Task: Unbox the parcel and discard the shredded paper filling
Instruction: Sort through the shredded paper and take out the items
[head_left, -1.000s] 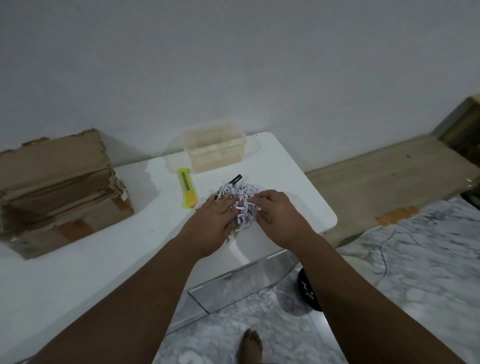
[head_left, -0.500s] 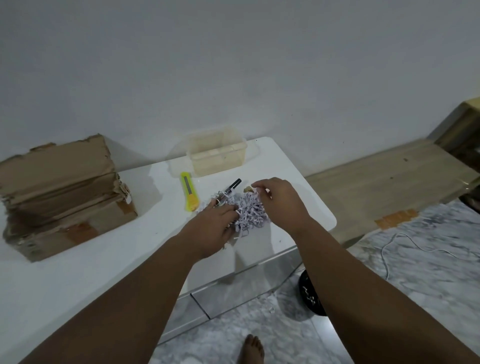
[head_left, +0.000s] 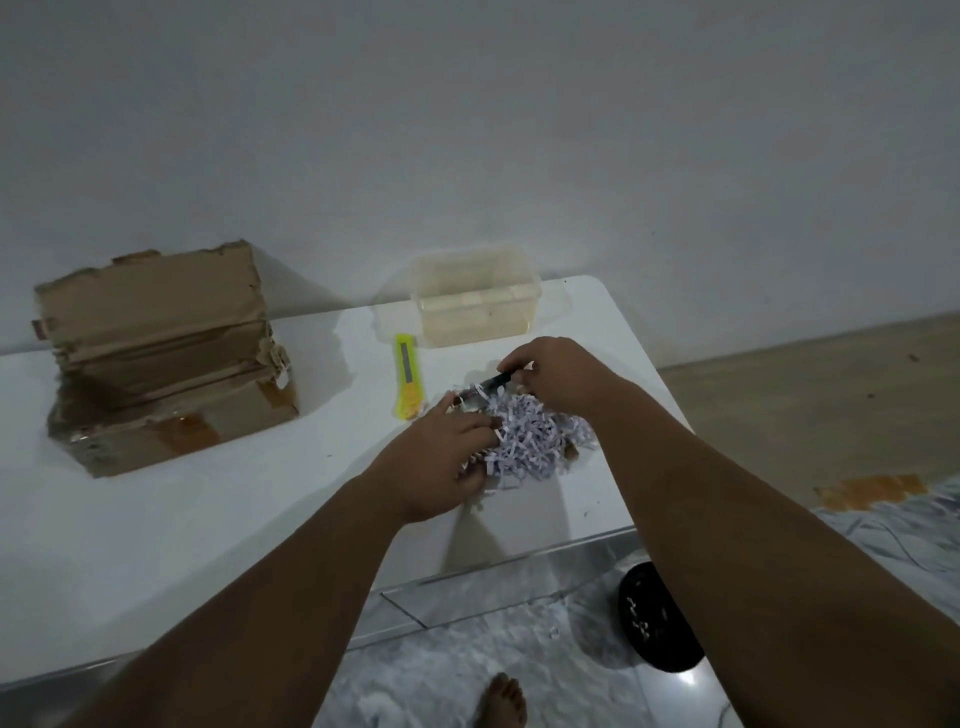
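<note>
White shreds (head_left: 530, 439) bunched between both hands.
Left hand (head_left: 441, 462) presses near-left edge; right hand (head_left: 556, 379) pinches pen (head_left: 493, 383) at far side.

plain grey wall (head_left: 467, 130), white table (head_left: 156, 519), marbled floor (head_left: 467, 649), dim light

Dim, bluish indoor view, grainy and soft throughout. The cardboard box (head_left: 156, 364) casts a shadow to its right across the white table (head_left: 156, 519). A bright glare spot sits on the glossy floor (head_left: 691, 680) at lower right. Wide-angle distortion bends the edges and darkens the corners.
</note>
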